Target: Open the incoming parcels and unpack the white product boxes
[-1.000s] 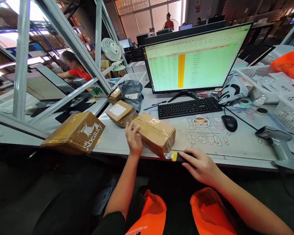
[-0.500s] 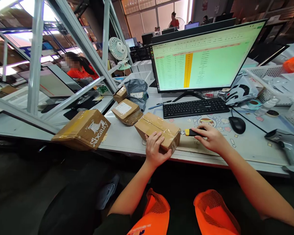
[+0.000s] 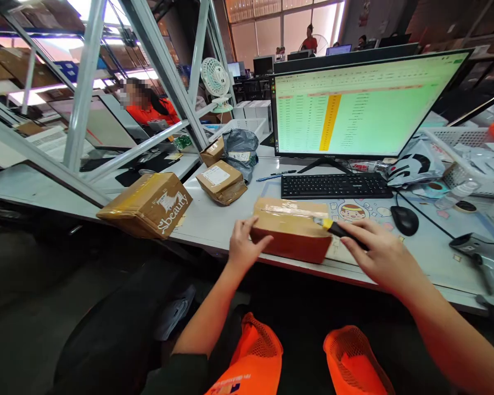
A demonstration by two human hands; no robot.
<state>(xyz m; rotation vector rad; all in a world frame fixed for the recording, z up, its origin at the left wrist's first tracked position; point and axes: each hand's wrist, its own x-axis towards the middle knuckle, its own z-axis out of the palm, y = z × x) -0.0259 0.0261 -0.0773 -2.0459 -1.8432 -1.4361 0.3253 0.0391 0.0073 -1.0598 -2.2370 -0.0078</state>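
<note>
- Right of centre, I have the right hand [image 3: 381, 252] clamped around a knife [image 3: 336, 228].
- At centre, my left hand [image 3: 245, 244], thumb and fingers apart, is at the carton [image 3: 291, 231]'s left end.
- The carton lies mid-frame, knife tip over its taped top.
- Beyond, upper right: keyboard [image 3: 335, 185], then monitor [image 3: 366, 112].

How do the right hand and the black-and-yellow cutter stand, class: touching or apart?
Touching: the head view shows the right hand gripping the cutter by its black handle.
</note>
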